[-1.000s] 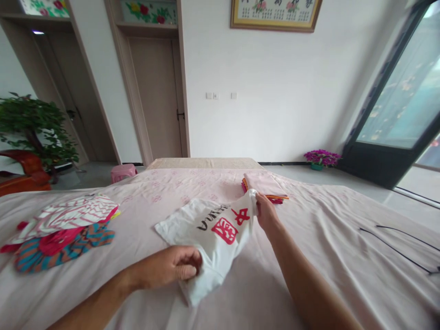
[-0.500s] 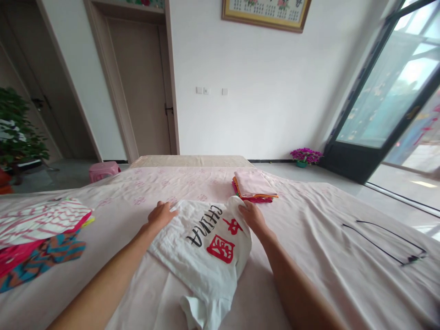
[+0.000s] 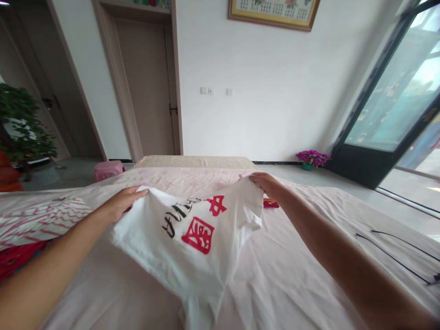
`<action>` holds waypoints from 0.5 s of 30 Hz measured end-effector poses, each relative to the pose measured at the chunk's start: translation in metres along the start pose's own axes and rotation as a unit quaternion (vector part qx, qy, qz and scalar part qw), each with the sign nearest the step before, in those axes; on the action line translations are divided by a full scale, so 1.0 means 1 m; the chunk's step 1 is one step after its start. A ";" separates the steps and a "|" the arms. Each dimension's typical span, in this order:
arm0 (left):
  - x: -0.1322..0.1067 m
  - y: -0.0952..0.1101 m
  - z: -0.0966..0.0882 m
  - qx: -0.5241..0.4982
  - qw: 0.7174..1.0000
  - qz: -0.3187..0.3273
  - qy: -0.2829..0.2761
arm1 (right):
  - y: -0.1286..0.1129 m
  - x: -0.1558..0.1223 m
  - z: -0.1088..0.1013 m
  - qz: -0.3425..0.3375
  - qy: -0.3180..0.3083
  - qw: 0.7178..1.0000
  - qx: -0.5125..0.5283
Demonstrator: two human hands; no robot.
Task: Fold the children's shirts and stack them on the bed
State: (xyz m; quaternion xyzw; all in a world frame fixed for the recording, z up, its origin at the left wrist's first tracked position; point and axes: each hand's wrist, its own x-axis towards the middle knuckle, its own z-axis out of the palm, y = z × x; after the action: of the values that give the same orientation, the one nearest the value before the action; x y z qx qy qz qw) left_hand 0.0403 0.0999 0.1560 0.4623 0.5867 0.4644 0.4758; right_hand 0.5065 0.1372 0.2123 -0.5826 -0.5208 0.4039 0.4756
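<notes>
A white T-shirt (image 3: 165,261) with black "CHINA" lettering and red characters is stretched between my two hands, its upper part lifted off the bed. My left hand (image 3: 129,200) pinches its upper left edge. At the upper right, my right hand (image 3: 264,181) is closed on the cloth by a sleeve-like flap. The shirt's lower end trails toward me and runs out of view at the bottom. Behind the shirt and my right hand, a small folded stack (image 3: 271,203) is mostly hidden; a red and orange edge shows.
A pale pink sheet (image 3: 292,284) covers the bed. Crumpled striped clothes (image 3: 44,220) lie at the left, partly behind my left arm. Black-framed glasses (image 3: 395,256) rest at the right. Beyond the bed are a pink stool (image 3: 109,169) and a pot of purple flowers (image 3: 312,158).
Both hands have moved apart and up, spreading and raising the shirt's top edge. The shirt now covers most of the folded stack. The view has turned slightly left.
</notes>
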 end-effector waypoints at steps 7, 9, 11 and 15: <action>0.047 0.061 -0.027 -0.067 0.947 0.247 0.192 | -0.077 0.034 0.008 -0.291 0.179 0.939 0.025; 0.051 0.059 -0.038 -0.042 0.947 0.265 0.177 | -0.073 0.019 0.006 -0.351 0.181 0.919 -0.009; 0.052 0.039 -0.047 0.007 0.950 0.270 0.159 | -0.049 0.001 0.007 -0.375 0.151 0.912 -0.071; 0.053 -0.036 -0.052 0.255 0.928 0.218 0.161 | 0.032 -0.029 0.016 -0.387 0.027 0.886 -0.254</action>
State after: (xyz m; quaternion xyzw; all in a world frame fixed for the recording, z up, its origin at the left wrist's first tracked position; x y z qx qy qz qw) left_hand -0.0214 0.1418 0.1201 0.6036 0.6387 0.4598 0.1279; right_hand 0.4945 0.1107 0.1765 -0.4467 -0.7765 0.0256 0.4437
